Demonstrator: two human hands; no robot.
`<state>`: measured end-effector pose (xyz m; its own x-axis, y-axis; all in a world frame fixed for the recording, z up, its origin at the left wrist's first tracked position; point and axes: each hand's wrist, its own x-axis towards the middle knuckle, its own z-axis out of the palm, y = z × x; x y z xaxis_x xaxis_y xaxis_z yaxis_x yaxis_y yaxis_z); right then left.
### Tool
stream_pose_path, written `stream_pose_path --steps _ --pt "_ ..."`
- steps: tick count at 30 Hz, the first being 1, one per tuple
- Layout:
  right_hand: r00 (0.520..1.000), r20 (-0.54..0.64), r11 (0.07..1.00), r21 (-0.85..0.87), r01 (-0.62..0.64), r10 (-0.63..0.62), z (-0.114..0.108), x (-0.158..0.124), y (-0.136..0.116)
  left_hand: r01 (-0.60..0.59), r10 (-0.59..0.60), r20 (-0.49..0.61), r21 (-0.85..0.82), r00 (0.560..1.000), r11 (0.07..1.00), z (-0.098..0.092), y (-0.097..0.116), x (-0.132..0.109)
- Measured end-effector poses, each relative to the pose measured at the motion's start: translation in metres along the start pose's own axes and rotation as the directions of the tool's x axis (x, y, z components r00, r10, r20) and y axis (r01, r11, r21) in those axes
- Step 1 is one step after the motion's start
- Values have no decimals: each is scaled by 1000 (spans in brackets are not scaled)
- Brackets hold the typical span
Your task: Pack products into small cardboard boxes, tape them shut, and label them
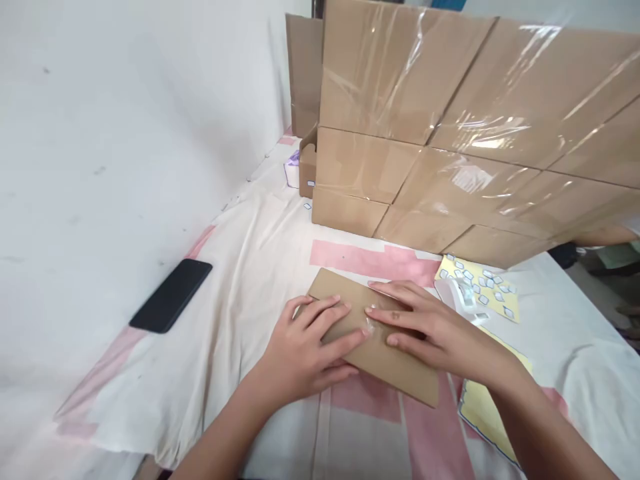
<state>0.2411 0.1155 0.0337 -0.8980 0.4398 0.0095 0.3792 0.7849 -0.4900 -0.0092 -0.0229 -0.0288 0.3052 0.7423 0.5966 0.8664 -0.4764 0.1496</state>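
A small, flat brown cardboard box [395, 373] lies tilted across the cloth-covered table in front of me. A short piece of clear tape [370, 325] shines near the middle of its top. My left hand [310, 347] grips the box's left part, fingers spread over the top and thumb along the near edge. Flat on the right part rests my right hand [425, 323], its fingers apart and the fingertips at the tape. Just right of that hand sits a white tape dispenser [453, 297].
Behind the box rises a stack of taped cardboard boxes [375, 163]. A black phone [171, 295] lies at left beside the white wall [125, 133]. Yellow sheets [507, 313] with small white stickers lie at right. A person's arm [607, 235] shows at the far right.
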Motion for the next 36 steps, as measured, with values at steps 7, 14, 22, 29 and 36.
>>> stream_pose_path --steps 7,14,22,29,36 --pt "949 -246 980 56 -190 198 16 -53 11 -1 0 -17 -12 1000 1000 -2 2 3" --pt "912 -287 932 298 -205 292 70 -92 -9 -127 122 -71 -76 990 989 3 18 7" --pt "424 -686 805 475 -354 591 14 -132 95 -142 124 -185 -89 975 986 20 27 6" --pt "522 -582 747 246 -618 624 -28 -115 239 -247 242 -269 14 932 969 31 15 1" --pt "644 -467 771 146 -620 606 -17 -95 275 -201 199 -326 28 924 979 37 14 2"
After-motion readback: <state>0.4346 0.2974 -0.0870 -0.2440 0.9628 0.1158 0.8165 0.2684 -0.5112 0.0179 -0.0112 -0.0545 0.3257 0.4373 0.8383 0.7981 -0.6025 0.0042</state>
